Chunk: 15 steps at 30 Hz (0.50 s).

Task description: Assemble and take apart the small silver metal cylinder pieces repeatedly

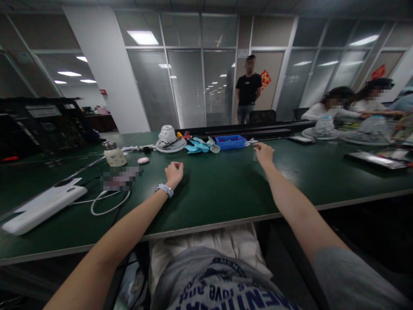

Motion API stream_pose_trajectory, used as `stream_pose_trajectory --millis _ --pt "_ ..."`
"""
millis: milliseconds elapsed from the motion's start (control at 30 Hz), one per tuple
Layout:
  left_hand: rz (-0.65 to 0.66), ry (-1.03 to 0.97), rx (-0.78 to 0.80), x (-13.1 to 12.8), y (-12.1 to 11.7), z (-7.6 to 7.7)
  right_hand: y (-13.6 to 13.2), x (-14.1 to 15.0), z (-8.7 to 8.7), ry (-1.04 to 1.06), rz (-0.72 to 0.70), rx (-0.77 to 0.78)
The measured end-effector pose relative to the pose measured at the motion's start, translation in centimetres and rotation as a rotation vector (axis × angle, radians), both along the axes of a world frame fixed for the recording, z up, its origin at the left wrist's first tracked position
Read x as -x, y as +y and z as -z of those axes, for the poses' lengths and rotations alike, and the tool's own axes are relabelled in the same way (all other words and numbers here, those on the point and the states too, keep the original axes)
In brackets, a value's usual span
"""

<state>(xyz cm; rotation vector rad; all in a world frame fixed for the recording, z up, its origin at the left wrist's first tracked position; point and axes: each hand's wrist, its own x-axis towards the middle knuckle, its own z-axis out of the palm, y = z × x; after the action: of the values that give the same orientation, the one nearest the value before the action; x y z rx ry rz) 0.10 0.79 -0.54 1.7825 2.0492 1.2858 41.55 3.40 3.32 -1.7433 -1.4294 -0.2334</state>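
Note:
My left hand (174, 174), with a watch (165, 189) on its wrist, hovers over the green table with its fingers curled in. Whether anything is inside them is hidden. Farther right, my right hand (265, 154) is closed near the blue plastic basket (230, 142). A small see-through piece (255, 156) shows below its fingertips, too blurred to name. Between and beyond my hands lie blue fan blades (197, 146), with a clear scoop-like piece (213, 145) against them. To their left a white fan housing (167, 134) stands on a round white grille (171, 145).
Leftward on the table (213, 189) are a patterned bottle (114, 154), a pink oval item (143, 160), a white power bank (45, 211) and a looped white cable (109, 214). One person (249, 88) stands behind; others sit at far right near fan parts (324, 128).

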Motion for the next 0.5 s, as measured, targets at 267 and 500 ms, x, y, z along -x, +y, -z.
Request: stream_pose_trajectory --millis 267,500 --pt "0.007 -0.010 -0.016 0.02 0.00 0.16 0.06 -0.28 0.15 0.006 -0.016 -0.020" --pt "0.011 -0.010 -0.005 -0.08 -0.14 -0.05 0.33 -0.55 0.49 0.041 0.015 0.002"
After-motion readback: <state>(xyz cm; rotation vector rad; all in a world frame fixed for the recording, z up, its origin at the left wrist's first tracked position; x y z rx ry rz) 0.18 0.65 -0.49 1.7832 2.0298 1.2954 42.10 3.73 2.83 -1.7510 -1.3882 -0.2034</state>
